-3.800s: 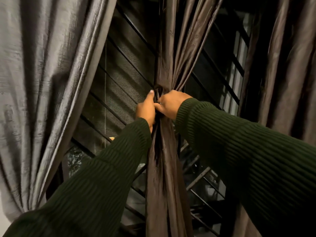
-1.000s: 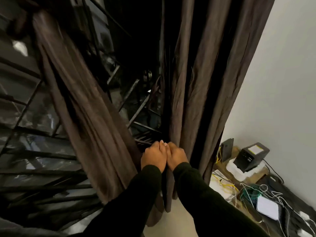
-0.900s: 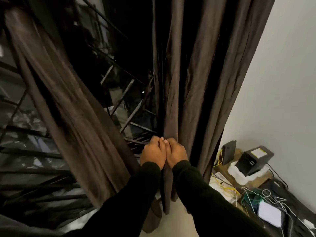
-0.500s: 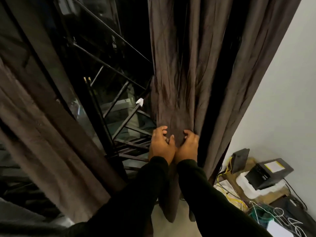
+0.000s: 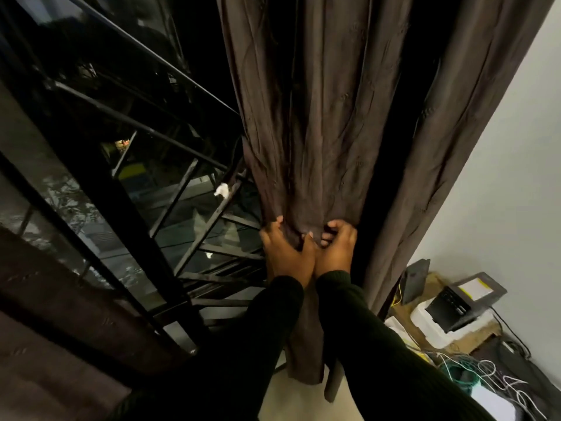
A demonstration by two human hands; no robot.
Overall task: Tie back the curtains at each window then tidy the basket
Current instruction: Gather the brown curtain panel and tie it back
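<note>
Gathering step: brown curtain (image 5: 315, 141), right of the barred window (image 5: 145, 189), is bunched and gripped by left hand (image 5: 287, 253) and right hand (image 5: 335, 247). Tie-back needed next, likely; none seen.

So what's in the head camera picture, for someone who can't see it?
Two hands, the left hand and right hand, bunch up a hanging brown curtain side by side, fingers curled into the cloth. Dark window bars are to the left, and a white wall with tangled cables below is to the right.
</note>
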